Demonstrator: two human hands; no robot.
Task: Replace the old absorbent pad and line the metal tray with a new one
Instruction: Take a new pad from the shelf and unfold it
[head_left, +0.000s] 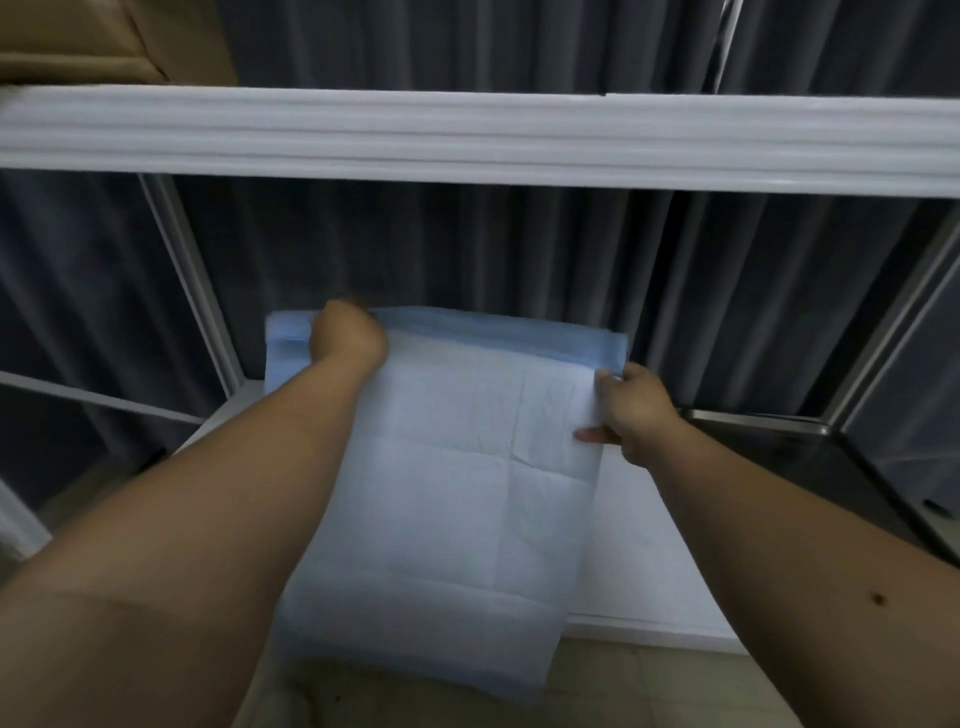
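Note:
A pale blue and white absorbent pad (457, 499) with fold creases hangs unfolded between my hands, over a white shelf surface (649, 561). My left hand (348, 338) grips its top edge near the left corner. My right hand (631, 410) pinches the pad's right edge just below the blue top border. The pad's lower end droops past the shelf's front edge towards the floor. No metal tray can be picked out with certainty.
A white shelf rail (467, 135) crosses the view above my hands. Dark grey curtains (467, 249) hang behind. A cardboard box (104, 36) sits on the upper shelf at left. A dark cabinet with a metal rim (810, 457) stands to the right.

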